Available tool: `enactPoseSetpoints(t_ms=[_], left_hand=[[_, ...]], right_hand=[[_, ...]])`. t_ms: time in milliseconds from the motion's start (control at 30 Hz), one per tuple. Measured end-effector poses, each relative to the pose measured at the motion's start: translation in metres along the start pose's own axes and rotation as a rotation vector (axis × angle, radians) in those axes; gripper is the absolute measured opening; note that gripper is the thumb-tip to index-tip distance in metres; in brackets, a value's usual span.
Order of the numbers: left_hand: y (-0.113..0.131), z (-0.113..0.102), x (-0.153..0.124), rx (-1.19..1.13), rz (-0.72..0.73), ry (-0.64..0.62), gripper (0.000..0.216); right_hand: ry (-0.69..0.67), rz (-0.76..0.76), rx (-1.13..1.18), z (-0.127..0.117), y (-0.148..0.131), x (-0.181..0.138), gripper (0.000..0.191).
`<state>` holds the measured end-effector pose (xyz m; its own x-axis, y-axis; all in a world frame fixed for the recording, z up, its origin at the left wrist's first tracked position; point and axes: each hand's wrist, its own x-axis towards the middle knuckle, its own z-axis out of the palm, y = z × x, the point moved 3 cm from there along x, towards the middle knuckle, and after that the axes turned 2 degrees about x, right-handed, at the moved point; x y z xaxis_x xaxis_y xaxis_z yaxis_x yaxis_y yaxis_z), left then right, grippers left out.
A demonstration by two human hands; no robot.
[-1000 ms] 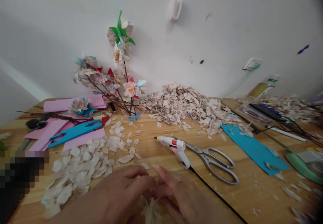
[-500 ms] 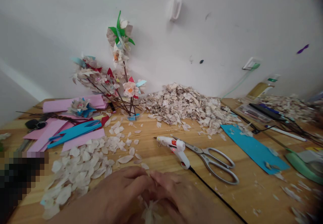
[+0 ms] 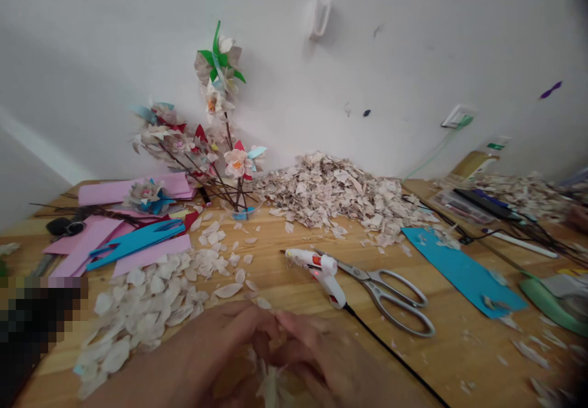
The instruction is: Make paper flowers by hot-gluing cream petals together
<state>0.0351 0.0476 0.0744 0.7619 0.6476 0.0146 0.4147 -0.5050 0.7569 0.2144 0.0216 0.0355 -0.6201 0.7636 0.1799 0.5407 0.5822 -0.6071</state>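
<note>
My left hand (image 3: 215,353) and my right hand (image 3: 321,359) meet at the bottom edge of the view, fingers curled together around a small pale petal flower (image 3: 272,386) of which only a tuft shows between them. Both hands are a little blurred. Just left of them lies a spread of loose white petals (image 3: 151,298) on the wooden table (image 3: 459,359). A white hot glue gun (image 3: 319,268) lies a short way beyond my right hand, its black cord running to the lower right. Steel scissors (image 3: 386,291) rest beside it.
Finished paper flowers on dark stems (image 3: 215,138) stand against the white wall. A big heap of beige shavings (image 3: 340,190) sits behind the glue gun. Pink and blue paper sheets (image 3: 124,242) lie left, a blue sheet (image 3: 459,267) right, a green tool (image 3: 551,301) at far right.
My fingers have curled in tighter over the small flower and shifted slightly toward me. Nothing else on the table has moved.
</note>
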Motion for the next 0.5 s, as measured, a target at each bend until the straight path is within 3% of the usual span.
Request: enactPoseSetpoints(t_ms=[267, 333, 433, 500], left_hand=[[0.0008, -0.0002, 0.0, 0.01, -0.056, -0.064, 0.066], [0.0014, -0.0006, 0.0003, 0.023, -0.051, -0.055, 0.064], [0.0011, -0.0002, 0.0008, 0.047, -0.066, -0.064, 0.06], [0.0009, 0.0001, 0.001, 0.062, -0.068, -0.065, 0.057]], right_hand=[[0.009, 0.0, 0.052, 0.0011, 0.0017, -0.0007, 0.063], [0.022, 0.023, 0.058, -0.0002, 0.0006, -0.0005, 0.053], [0.028, 0.041, 0.054, -0.0027, -0.0025, 0.0021, 0.022], [0.009, -0.022, 0.014, -0.0032, -0.0051, 0.0048, 0.017]])
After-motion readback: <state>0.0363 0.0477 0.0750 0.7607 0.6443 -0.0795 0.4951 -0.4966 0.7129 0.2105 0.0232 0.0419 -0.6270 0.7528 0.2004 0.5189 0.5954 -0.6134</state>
